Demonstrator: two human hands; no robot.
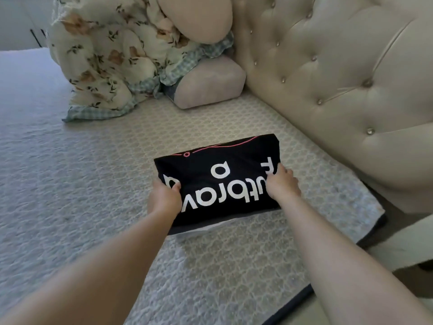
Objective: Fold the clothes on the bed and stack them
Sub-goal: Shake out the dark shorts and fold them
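Note:
A folded black T-shirt (218,179) with large white letters and a thin red line lies on the patterned bed cover (93,184), near the headboard. My left hand (164,198) grips its left side, thumb on top and fingers underneath. My right hand (282,184) pinches its right edge, fingers curled over the fabric. The near edge of the shirt is lifted slightly off the bed, and a pale layer shows beneath it.
A cream tufted headboard (339,90) rises at the right. A crumpled floral quilt (105,55) and pink pillows (208,85) are piled at the back. The bed's dark edge (304,294) runs along the lower right.

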